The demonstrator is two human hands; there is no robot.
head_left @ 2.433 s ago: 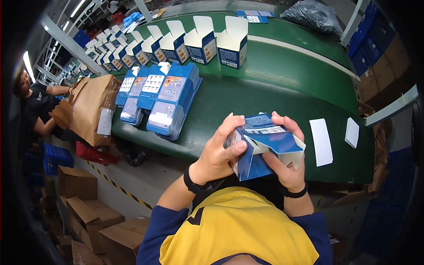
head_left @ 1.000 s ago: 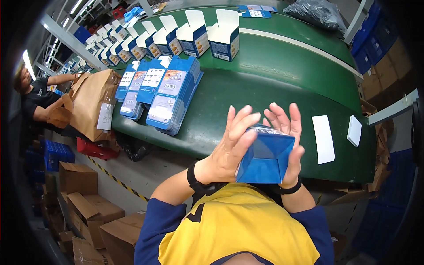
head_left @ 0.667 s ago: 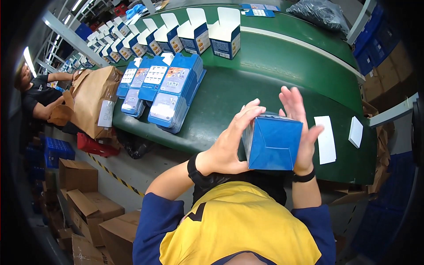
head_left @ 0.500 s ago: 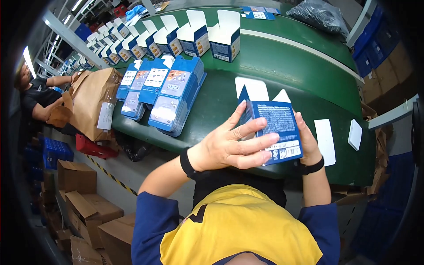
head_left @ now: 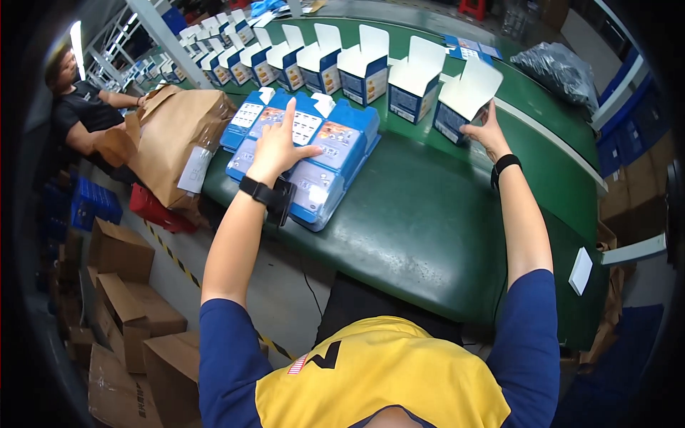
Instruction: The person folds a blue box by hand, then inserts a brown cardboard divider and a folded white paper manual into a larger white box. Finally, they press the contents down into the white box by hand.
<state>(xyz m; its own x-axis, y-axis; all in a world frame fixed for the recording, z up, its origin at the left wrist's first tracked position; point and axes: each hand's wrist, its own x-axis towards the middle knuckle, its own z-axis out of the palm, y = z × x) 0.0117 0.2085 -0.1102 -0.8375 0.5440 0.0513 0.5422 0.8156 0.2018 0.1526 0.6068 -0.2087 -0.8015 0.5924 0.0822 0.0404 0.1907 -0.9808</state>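
My right hand (head_left: 487, 135) holds the lower side of a small blue carton (head_left: 452, 121), thumb at its front and fingers at its right side. The carton stands upright, its white lid flap raised, at the near right end of a row of similar open cartons (head_left: 414, 93). To the left, my left hand (head_left: 277, 146) lies over stacked blue printed packs (head_left: 321, 178) with shiny, clear-looking edges. Its index finger and thumb are stretched out and apart; the other fingers are partly hidden. Whether it presses on the packs is hard to tell.
A green work table (head_left: 399, 235) carries everything. A white card stack (head_left: 581, 271) lies at its right edge. Far right is a grey plastic bag (head_left: 556, 71). At left, a person (head_left: 85, 118) works beside a large brown paper sack (head_left: 182, 135); open cardboard boxes (head_left: 135, 314) stand on the floor.
Both hands held the carton close to me; now the right hand has it at the row's end and the left has moved to the blue packs. A white strip on the table is gone.
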